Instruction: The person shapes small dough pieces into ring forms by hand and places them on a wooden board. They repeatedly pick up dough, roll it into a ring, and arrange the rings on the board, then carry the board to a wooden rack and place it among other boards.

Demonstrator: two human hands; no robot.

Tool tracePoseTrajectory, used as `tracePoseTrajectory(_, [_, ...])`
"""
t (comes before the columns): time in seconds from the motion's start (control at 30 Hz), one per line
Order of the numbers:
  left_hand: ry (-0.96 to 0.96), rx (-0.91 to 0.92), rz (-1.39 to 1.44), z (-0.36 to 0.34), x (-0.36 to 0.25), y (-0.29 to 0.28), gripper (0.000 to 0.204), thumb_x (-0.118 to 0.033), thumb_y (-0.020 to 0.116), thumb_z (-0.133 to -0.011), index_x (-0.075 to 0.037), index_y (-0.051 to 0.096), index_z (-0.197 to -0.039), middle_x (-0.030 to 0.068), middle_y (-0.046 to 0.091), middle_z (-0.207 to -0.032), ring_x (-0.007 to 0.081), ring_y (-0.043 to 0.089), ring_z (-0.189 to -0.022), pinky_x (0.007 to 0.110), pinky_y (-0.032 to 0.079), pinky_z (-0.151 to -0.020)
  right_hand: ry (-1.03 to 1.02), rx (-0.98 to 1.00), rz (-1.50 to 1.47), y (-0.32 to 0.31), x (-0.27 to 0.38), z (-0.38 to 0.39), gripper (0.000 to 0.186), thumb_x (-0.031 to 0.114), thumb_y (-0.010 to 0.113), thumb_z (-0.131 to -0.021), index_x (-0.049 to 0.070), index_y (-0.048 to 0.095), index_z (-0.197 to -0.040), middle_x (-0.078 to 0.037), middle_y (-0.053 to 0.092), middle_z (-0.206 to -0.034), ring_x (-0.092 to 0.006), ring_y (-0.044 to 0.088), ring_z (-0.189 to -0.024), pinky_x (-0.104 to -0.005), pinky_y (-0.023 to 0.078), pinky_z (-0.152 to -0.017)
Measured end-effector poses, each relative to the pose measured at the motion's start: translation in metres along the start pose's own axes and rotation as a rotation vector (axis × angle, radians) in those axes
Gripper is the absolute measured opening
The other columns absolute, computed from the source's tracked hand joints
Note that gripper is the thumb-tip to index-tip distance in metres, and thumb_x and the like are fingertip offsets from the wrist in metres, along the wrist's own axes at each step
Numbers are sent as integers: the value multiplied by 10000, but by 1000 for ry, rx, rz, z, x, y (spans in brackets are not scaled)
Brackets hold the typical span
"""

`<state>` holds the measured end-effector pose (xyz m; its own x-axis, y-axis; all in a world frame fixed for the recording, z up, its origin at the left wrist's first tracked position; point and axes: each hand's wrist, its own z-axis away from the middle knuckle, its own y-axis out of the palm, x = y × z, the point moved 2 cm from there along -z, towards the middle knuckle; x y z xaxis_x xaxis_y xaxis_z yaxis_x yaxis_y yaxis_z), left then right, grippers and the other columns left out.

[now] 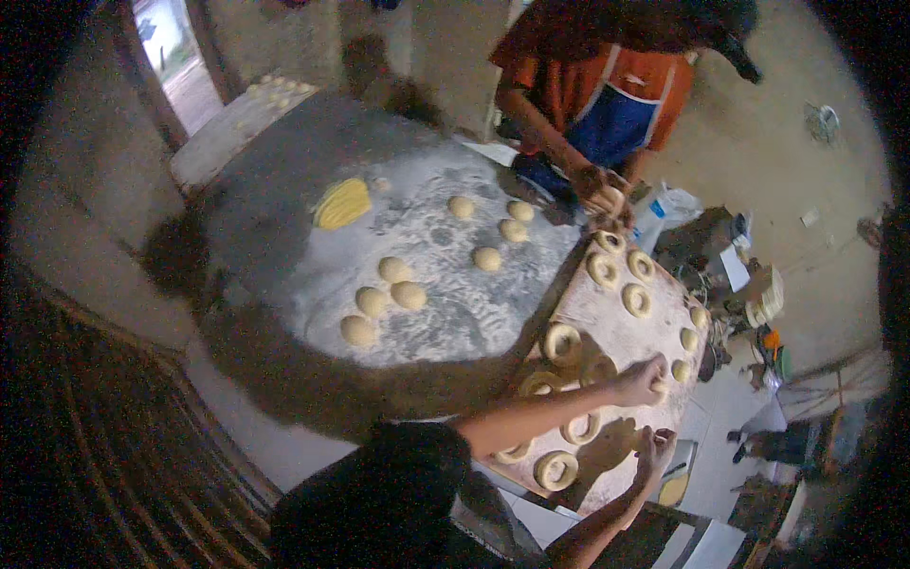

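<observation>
My left hand point(643, 382) reaches over a floured board point(616, 332), its fingers closed around a small dough ball point(660, 387) near the board's right edge. Lower down, my right hand point(654, 449) is by the same edge with curled fingers; whatever they hold, if anything, is too small to make out. Several dough rings lie on the board, among them a ring point(556, 470) at the near end and another ring point(580, 429) below my left forearm. Small dough balls, such as one ball point(689, 339), line the right edge.
Left of the board is a large grey, flour-dusted table point(445, 313) with several round dough balls point(408, 295) and a yellow folded piece point(342, 204). Across from me, a co-worker in a blue apron point(621, 119) handles dough at the board's far end. Clutter point(749, 294) stands at right.
</observation>
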<state>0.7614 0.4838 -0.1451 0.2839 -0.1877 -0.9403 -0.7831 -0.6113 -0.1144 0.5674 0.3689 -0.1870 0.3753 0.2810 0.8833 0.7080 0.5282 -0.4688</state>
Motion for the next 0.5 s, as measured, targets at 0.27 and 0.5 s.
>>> tracePoseTrajectory(0.27, [-348,-170,-418,233,1,-281,195,-135,609,-848,-53,549,-1015,166,624,-923,323,627,-886,410,483,-753,-21,714,-396,254,178,44,210,145,619,-893,48,560,-1070,-65,627,-834,-164,601,-764,-316,484,-681])
tracePoseTrajectory(0.5, [-235,-479,-905,285,-2,-301,143,-113,610,-845,-67,548,-965,139,627,-904,336,619,-869,428,483,-757,-594,824,266,459,247,69,289,227,659,-862,5,622,-1043,-145,680,-916,-228,650,-848,-340,509,-701])
